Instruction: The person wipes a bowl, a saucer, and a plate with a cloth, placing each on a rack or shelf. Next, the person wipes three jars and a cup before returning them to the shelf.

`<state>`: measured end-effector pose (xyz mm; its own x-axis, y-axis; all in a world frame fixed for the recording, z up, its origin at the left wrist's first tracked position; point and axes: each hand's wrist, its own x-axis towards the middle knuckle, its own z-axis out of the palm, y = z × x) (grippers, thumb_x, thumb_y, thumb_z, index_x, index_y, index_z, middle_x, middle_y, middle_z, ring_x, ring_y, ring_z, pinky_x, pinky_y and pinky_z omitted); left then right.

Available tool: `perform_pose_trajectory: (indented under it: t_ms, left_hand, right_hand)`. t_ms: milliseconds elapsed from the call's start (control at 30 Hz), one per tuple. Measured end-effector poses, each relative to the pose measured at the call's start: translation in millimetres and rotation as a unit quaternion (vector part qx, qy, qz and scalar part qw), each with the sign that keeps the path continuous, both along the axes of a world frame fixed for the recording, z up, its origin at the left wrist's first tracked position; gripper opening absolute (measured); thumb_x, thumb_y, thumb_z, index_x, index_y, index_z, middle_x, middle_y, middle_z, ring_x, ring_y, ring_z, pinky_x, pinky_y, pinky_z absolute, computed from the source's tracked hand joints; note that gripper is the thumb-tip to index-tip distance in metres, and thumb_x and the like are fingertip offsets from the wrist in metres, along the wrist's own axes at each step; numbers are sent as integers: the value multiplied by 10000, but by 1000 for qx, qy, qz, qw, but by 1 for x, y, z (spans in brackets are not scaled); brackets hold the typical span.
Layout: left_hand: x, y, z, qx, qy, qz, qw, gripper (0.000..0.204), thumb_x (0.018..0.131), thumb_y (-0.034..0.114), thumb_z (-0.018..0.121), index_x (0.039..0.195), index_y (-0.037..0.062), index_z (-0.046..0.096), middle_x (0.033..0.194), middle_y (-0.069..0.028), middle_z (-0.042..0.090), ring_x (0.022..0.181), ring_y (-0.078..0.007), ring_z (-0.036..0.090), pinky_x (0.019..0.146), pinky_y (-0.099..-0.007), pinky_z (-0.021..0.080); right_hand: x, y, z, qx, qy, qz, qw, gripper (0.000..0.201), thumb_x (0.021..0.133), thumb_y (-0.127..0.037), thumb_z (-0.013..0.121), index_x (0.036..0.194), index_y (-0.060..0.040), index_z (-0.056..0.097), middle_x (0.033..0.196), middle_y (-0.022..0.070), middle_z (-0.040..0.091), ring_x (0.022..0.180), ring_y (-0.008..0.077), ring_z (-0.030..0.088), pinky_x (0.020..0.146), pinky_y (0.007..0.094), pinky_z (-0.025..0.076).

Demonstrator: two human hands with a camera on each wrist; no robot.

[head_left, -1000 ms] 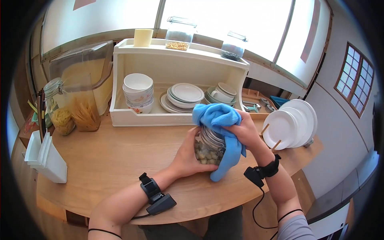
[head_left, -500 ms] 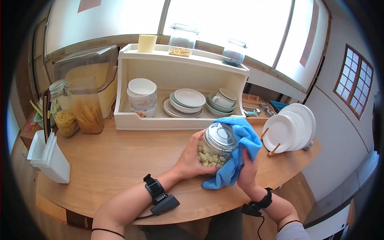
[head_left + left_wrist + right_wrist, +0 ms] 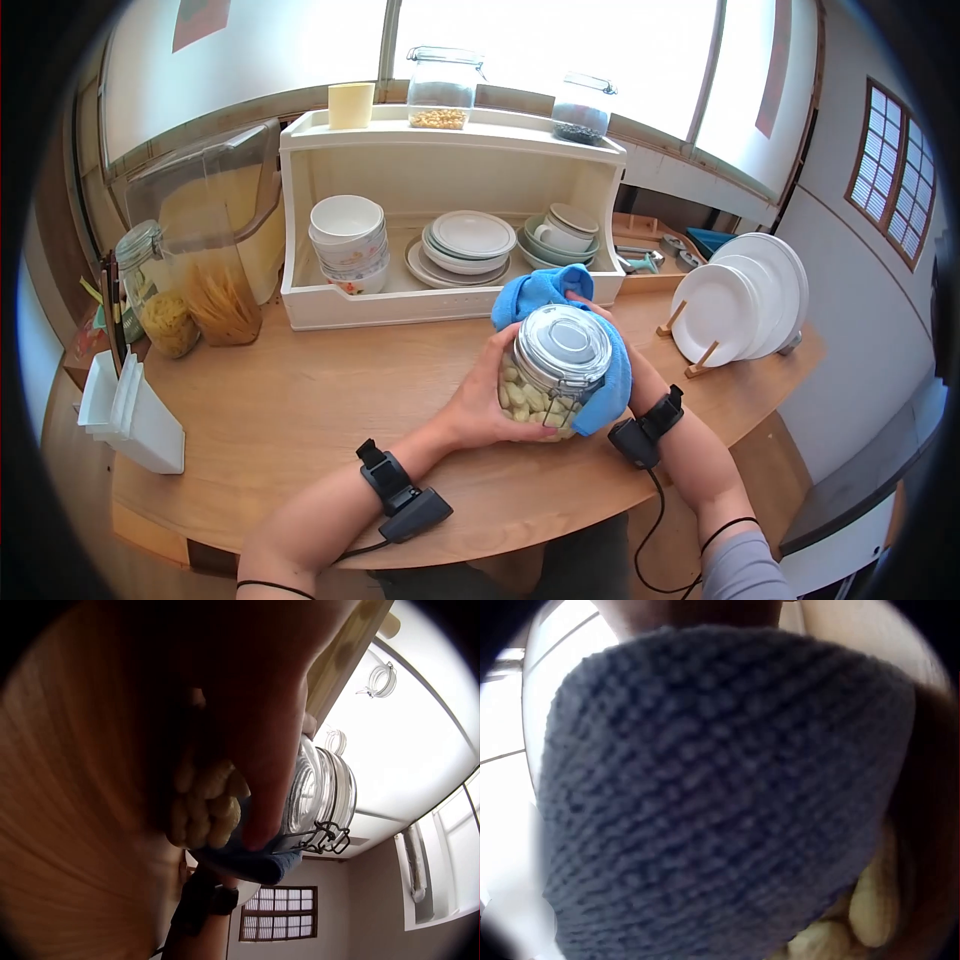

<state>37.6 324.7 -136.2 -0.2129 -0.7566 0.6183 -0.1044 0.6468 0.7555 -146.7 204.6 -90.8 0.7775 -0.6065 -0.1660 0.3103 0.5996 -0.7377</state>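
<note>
A clip-top glass jar (image 3: pixel 562 350) of unshelled peanuts (image 3: pixel 530 395) is held over the front of the table, its lid closed and facing up toward the head camera. My left hand (image 3: pixel 482 402) grips the jar's left side, thumb across the near face. Behind and along the jar's right side lies a bunched blue cloth (image 3: pixel 540 290). My right hand (image 3: pixel 640 368) holds this cloth against the glass, its fingers largely hidden behind jar and cloth. In the right wrist view the cloth (image 3: pixel 720 795) fills most of the picture, with peanuts (image 3: pixel 874 900) at the lower right.
A white shelf (image 3: pixel 400 312) with stacked bowls (image 3: pixel 347 240) and plates (image 3: pixel 468 240) stands at the back. White plates fill a wooden rack (image 3: pixel 700 362) on the right. Pasta containers (image 3: pixel 222 300) and a white utensil holder (image 3: pixel 140 420) stand left.
My right hand moved the cloth from over the lid down the jar's right side, then round to its far side. The lid now shows uncovered. My left hand kept its grip.
</note>
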Motion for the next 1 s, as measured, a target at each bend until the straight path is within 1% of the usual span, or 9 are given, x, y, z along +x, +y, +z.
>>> perform_pose_trajectory:
  t_ms: [100, 267, 300, 333, 433, 633, 733, 900, 1000]
  left_hand:
    - [-2, -2, -1, -10, 6, -6, 1000, 1135, 541, 289, 888, 1408, 65, 191, 1304, -171, 381, 1250, -292, 373, 1062, -384, 293]
    - [8, 1, 2, -35, -69, 76, 994, 1133, 525, 298, 897, 1416, 88, 230, 1236, -141, 391, 1213, -263, 386, 1050, -394, 303]
    - [11, 2, 6, 4, -66, 74, 995, 1104, 527, 264, 898, 1413, 98, 260, 1199, -123, 413, 1176, -241, 414, 1016, -387, 345]
    - [14, 2, 8, 42, -63, 72, 995, 1077, 530, 229, 900, 1410, 108, 291, 1162, -106, 435, 1139, -220, 443, 982, -379, 387]
    - [23, -6, 3, 174, 26, -32, 984, 975, 550, 136, 885, 1377, 118, 369, 1090, -71, 493, 1039, -179, 516, 891, -331, 465]
    - [25, -9, 1, 287, 56, -100, 951, 612, 730, 7, 752, 1275, 18, 474, 1193, -134, 570, 1087, -199, 558, 924, -331, 480]
    - [12, -1, 4, 249, 61, -77, 963, 582, 780, 12, 705, 1303, 18, 449, 1231, -137, 541, 1126, -204, 535, 930, -321, 475]
    - [-16, 12, -7, 216, 85, 34, 972, 685, 828, 42, 621, 1417, -20, 276, 1404, -164, 376, 1316, -261, 341, 1082, -373, 293]
    - [-29, 17, -9, 191, 101, -33, 976, 965, 766, 117, 704, 1457, -21, 45, 1480, -177, 211, 1361, -269, 249, 1108, -345, 214]
  right_hand:
    - [-5, -10, -33, -18, -67, 71, 995, 396, 956, -306, 468, 1167, 19, 546, 1096, 149, 639, 936, 236, 651, 841, 369, 543]
    - [-10, -3, -40, -139, 1, -63, 988, 305, 972, -232, 426, 1116, -4, 569, 1070, 96, 627, 937, 175, 618, 829, 309, 518]
    - [-10, -1, -37, -211, 32, -129, 969, 252, 949, -218, 485, 1020, -16, 618, 959, 50, 654, 848, 133, 621, 786, 266, 506]
    - [-18, 3, -29, -502, 158, -220, 822, 264, 915, -245, 520, 957, -11, 634, 902, 36, 653, 796, 117, 608, 731, 251, 484]
    - [-26, 5, -9, -316, 71, -267, 908, 293, 884, -281, 535, 919, -8, 635, 859, 39, 649, 748, 103, 592, 691, 252, 470]
    - [-29, -28, -41, -343, 45, -295, 891, 349, 870, -346, 549, 944, -14, 626, 860, 59, 657, 744, 145, 612, 700, 282, 495]
    - [-25, 12, -3, -35, -96, -86, 991, 402, 898, -407, 536, 1052, -41, 597, 984, 121, 662, 862, 209, 638, 822, 333, 527]
    - [-27, -3, -17, -14, -109, -54, 992, 377, 908, -399, 528, 1045, -56, 604, 995, 99, 664, 861, 202, 640, 821, 340, 527]
    - [-22, -3, -24, -31, -96, -93, 991, 377, 908, -394, 530, 1044, -50, 603, 997, 101, 664, 854, 202, 642, 819, 342, 527]
